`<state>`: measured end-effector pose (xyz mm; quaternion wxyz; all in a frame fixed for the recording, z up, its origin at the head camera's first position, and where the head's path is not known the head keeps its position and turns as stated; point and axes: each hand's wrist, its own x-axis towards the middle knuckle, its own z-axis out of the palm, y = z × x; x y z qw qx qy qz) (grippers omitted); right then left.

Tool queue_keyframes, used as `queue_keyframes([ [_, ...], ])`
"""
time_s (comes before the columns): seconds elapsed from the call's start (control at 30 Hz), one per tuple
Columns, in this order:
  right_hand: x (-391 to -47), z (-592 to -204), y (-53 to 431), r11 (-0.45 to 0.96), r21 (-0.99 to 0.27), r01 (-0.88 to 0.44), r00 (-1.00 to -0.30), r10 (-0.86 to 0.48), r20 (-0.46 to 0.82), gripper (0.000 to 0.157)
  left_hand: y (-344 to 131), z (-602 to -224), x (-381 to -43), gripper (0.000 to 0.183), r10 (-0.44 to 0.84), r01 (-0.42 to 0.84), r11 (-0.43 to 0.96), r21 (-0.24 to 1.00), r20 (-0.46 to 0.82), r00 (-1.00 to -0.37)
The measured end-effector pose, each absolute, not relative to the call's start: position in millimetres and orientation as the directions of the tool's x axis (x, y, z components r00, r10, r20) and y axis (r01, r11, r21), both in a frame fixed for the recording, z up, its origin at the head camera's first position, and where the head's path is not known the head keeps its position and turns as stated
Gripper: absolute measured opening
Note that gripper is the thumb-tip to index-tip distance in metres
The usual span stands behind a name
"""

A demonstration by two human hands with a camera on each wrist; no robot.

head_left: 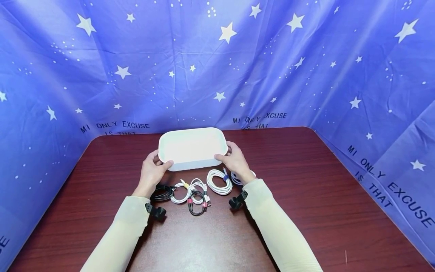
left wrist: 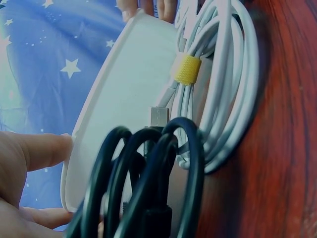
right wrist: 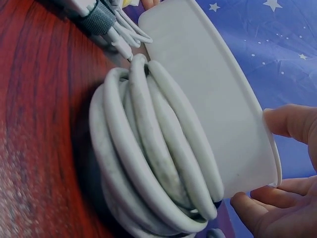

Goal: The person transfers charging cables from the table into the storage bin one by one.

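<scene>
Gripping the left end of a white plastic bin [head_left: 197,165], the left hand [head_left: 151,174] has its thumb on the rim and its fingers curled against the outside wall. The bin sits toward the far side of the red-brown wood-grain table [head_left: 302,181], its opening tilted toward the person; whether its base touches the tabletop, I cannot tell. Nearer the person, from left to right, lie a black cable coil [head_left: 163,194] beside the left wrist, a white cable bound with a yellow strap [left wrist: 188,69], a white USB cable [head_left: 204,186] with a short black cable [head_left: 197,214] with red straps overlapping it, a thicker white coil [head_left: 222,191] with a blue tie, and another white coil [head_left: 235,179], partly hidden by the right hand [head_left: 236,163]. That hand pinches the bin's right end, thumb on the rim, fingers curled outside.
</scene>
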<state>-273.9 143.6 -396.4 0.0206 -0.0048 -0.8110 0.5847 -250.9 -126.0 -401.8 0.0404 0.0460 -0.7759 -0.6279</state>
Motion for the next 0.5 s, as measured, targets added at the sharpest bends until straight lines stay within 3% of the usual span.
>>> queue_keyframes([
  [0.5,-272.5,-396.9,146.1,0.322,-0.946,-0.034,-0.999,0.023,0.044,0.066,-124.0,-401.0,-251.4,0.068,-0.117,-0.027,0.202,0.979,-0.003,-0.993],
])
